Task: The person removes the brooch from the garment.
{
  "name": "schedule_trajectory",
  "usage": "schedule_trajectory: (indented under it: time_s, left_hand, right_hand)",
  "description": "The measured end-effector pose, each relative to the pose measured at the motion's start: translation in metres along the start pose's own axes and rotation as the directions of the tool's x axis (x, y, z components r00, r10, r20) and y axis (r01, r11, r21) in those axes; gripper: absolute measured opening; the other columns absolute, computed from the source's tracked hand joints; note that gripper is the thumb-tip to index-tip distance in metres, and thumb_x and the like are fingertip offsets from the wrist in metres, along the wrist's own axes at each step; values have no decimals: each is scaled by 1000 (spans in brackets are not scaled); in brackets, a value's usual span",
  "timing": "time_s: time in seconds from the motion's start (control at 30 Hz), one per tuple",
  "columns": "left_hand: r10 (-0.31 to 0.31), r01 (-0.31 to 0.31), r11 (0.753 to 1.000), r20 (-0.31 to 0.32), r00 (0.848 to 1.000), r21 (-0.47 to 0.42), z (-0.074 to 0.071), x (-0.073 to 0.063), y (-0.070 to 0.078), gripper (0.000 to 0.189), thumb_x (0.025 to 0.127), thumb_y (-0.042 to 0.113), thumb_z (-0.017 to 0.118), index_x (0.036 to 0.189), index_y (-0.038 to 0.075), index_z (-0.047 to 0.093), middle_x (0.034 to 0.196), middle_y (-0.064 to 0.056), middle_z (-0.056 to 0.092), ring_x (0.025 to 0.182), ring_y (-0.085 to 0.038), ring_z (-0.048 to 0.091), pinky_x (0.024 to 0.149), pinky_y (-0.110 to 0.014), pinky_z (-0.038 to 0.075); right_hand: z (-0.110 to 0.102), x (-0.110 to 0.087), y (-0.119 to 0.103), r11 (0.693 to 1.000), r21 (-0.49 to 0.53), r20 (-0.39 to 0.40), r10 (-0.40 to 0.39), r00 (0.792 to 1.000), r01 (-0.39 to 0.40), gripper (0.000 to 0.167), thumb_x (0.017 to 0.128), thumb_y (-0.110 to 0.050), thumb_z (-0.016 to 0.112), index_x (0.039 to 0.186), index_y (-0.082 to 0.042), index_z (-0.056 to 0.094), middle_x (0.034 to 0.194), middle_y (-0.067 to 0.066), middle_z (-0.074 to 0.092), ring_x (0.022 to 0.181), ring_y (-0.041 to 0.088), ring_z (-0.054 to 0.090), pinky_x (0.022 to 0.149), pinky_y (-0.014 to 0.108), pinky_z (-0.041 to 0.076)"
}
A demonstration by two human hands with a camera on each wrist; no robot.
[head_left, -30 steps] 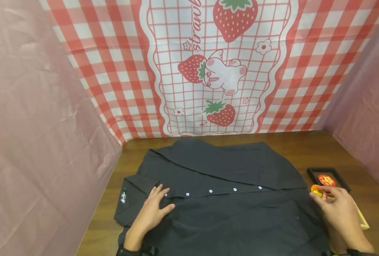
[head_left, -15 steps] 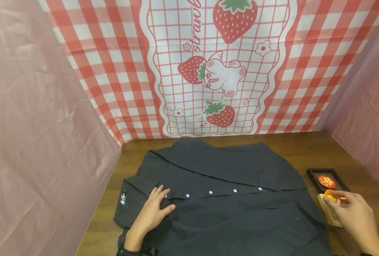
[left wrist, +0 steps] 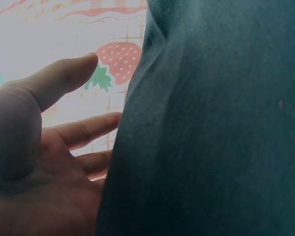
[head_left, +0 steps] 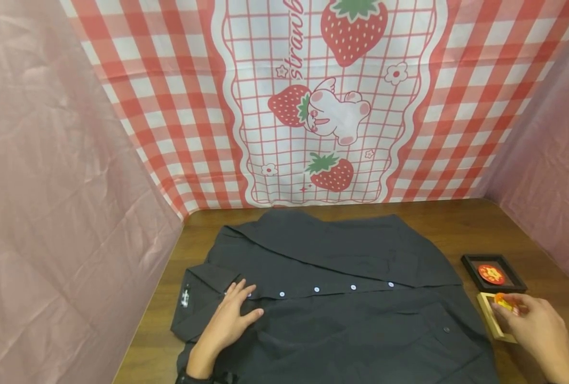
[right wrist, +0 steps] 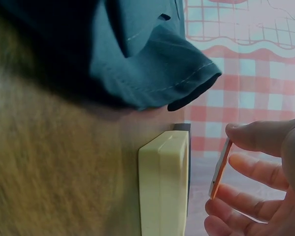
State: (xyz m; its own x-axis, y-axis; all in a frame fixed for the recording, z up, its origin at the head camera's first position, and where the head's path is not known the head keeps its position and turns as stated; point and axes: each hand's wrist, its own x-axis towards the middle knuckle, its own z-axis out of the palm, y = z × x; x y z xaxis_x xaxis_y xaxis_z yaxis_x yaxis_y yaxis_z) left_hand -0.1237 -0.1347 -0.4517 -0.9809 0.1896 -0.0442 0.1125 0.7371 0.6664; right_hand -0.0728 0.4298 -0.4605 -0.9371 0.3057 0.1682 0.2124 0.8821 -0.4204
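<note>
A dark grey button-up shirt [head_left: 332, 325] lies spread on the table, its white buttons in a row. My left hand [head_left: 229, 317] rests on it near the collar, fingers spread, holding nothing. In the left wrist view, the cloth hides part of the fingers. My right hand [head_left: 539, 322] pinches a flat orange-and-yellow disc [head_left: 503, 301] between thumb and fingers. In the right wrist view, the disc [right wrist: 220, 169] is seen edge-on, apart from the pale box. Below that hand is a pale wooden frame-like box [head_left: 492, 319], partly hidden by it.
A black square tray [head_left: 468, 262] holding a red-and-yellow disc [head_left: 491, 274] stands behind the pale box. The brown wooden table [head_left: 438, 213] meets a checked strawberry cloth [head_left: 169, 133] at the back. Pink cloth [head_left: 63, 213] hangs at both sides.
My right hand has moved right and slightly toward me with the disc, from the shirt's hem to over the pale box. My left hand has stayed in place.
</note>
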Motion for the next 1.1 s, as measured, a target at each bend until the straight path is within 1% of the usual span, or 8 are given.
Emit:
schedule_trajectory:
  time_s: [0.2,0.37,0.43,0.6,0.67,0.83,0.97,1.1]
  left_hand:
    - [-18,18,1000,5,1000,-6,2,-2,-2,57,87,30,71,137,6,54,153,-24,36,145,-47,23,111,-68,24]
    - [-23,23,1000,6,1000,-13,3,-4,-3,56,88,29,71,136,6,55,153,-24,36,145,-47,23,111,-69,23]
    - [-21,21,1000,6,1000,-16,3,-5,-3,56,88,29,71,136,6,55,153,-25,36,145,-47,23,111,-69,23]
    - [-11,11,1000,1,1000,-18,3,-5,-4,54,87,28,71,134,5,56,153,-25,36,145,-48,23,111,-68,23]
    - [-9,9,1000,2,1000,-17,2,-5,-4,54,87,28,71,134,5,57,152,-25,37,145,-48,23,111,-68,23]
    - [0,0,1000,4,1000,-17,2,-5,-5,53,87,29,71,132,4,58,152,-26,37,144,-49,23,111,-68,24]
    - [0,0,1000,3,1000,-15,2,-3,-6,53,87,29,71,132,5,58,152,-25,37,145,-48,23,111,-68,24]
    - [3,-3,1000,0,1000,-19,1,-1,-6,52,88,29,70,132,5,58,153,-24,36,145,-48,22,111,-68,24]
  right_hand:
    - [3,3,6,1000,-19,43,4,999,-3,53,94,-37,60,112,12,59,100,38,59,93,50,50,73,59,40]
    - [3,4,10,999,-38,88,-4,996,8,52,93,-35,62,111,14,59,89,31,62,86,49,56,69,57,42]
    - [2,5,11,999,-49,121,-6,993,12,50,93,-34,63,110,14,59,84,26,63,81,46,58,67,55,44]
    - [1,8,13,997,-70,229,-3,973,20,51,94,-35,62,112,14,58,82,23,63,77,43,61,64,51,46]
    - [1,9,14,997,-71,252,-7,968,25,51,94,-34,62,111,14,58,82,22,63,76,42,61,62,49,47]
    - [2,11,17,996,-84,235,-20,972,41,46,93,-29,64,108,14,59,87,29,65,80,50,61,65,53,47]
    - [3,13,19,995,-99,245,19,969,5,47,90,-27,66,111,14,58,101,38,63,91,59,56,69,57,46]
    - [4,12,18,992,-119,233,59,971,-31,46,86,-24,69,110,13,60,104,39,61,86,56,58,66,55,47]
